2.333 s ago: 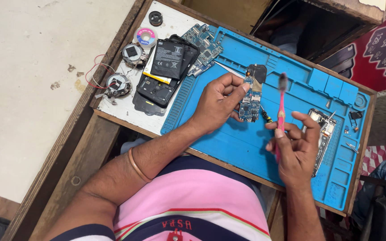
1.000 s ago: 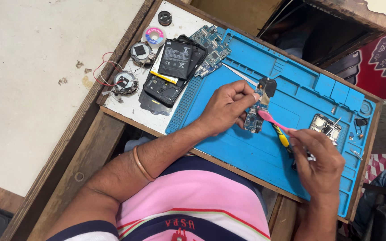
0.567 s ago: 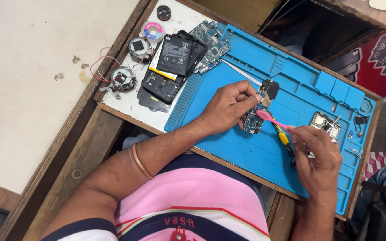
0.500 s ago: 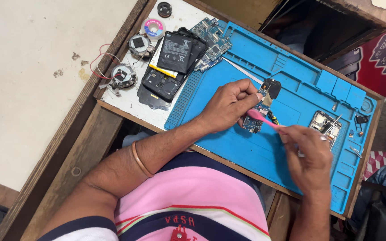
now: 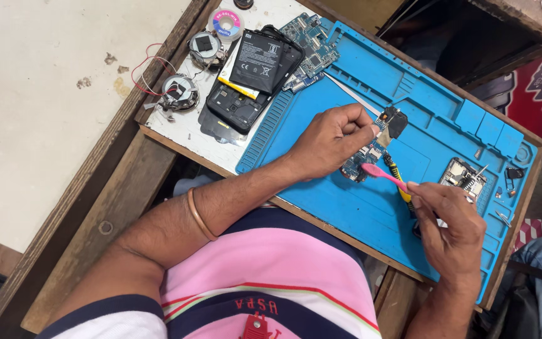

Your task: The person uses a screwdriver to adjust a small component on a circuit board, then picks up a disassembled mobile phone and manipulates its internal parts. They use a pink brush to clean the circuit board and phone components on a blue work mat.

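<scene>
Wooden worktop (image 5: 105, 207) with a blue repair mat (image 5: 359, 207) laid across it, seen from above: nearest the camera, the right hand (image 5: 450, 229) is closed around a pink brush (image 5: 384, 177), bristle end resting on a small circuit board (image 5: 365, 160); the left hand (image 5: 334, 138) pinches that board at its upper edge, fingers curled, pinning it to the mat. Brushing the board clean looks to be the step in hand; the next stroke calls for a steady left-hand grip and light pressure over the fine parts. Farther off lie a stripped phone body with a black battery (image 5: 257, 63), another board (image 5: 305, 34) and a solder reel (image 5: 226, 24)
</scene>
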